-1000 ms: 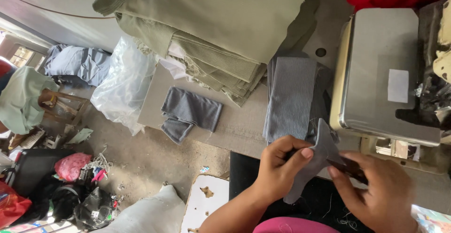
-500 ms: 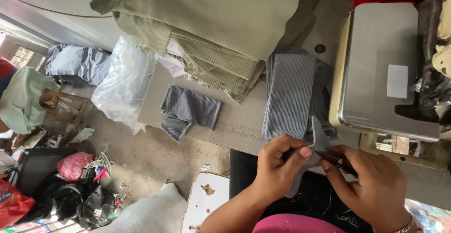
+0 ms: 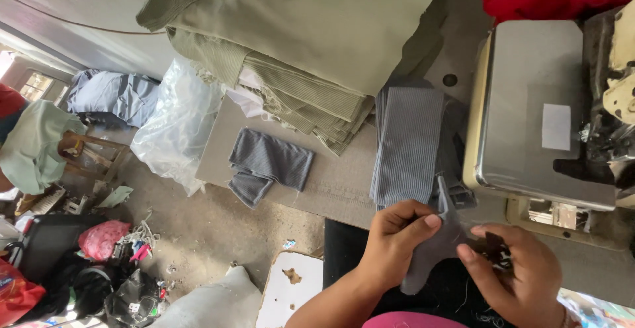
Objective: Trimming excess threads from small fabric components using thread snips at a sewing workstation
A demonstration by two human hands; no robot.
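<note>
Head view: low in the frame, right of centre, the left hand [image 3: 395, 238] pinches a small grey ribbed piece [image 3: 436, 248] between thumb and fingers, while the right hand [image 3: 522, 272] is closed on the piece's other edge together with a small dark tool [image 3: 496, 252], seemingly snips, though it is too blurred to be sure. The piece hangs between the 2 hands, just in front of the work table [image 3: 331, 182]. A grey ribbed stack [image 3: 407, 139] lies on the table just above the hands, 1 darker grey folded piece [image 3: 268, 166] sits to its left, and olive fabric [image 3: 317, 37] is piled across the top. A sewing machine [image 3: 536, 109] fills the right side. To do this well, it seems wise to keep the cloth taut between both pinches, work close to the edge, and keep fingertips clear of the tool's tip
</note>
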